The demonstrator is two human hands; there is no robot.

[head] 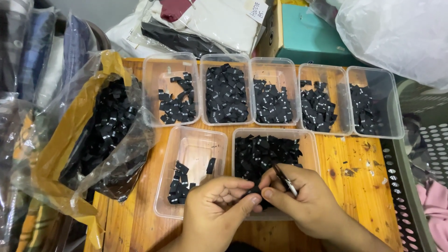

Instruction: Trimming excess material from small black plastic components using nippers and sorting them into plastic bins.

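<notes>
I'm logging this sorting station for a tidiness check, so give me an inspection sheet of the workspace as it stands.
Surface: wooden table, stained, with small scraps.
Job's things: black fabric labels in seven clear plastic tubs; more in a plastic bag.
Clutter: bagged garments, teal box.
Hands: left hand and right hand pinch labels together above the front tubs; right hand also holds a thin dark tool.
Cables: nothing seen.
Surroundings: perforated crate to the right, pink cloth inside.

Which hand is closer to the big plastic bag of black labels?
The left hand. It sits just right of the bag, beyond the nearly empty tub. The right hand is farther right, over the fuller tub.
</notes>
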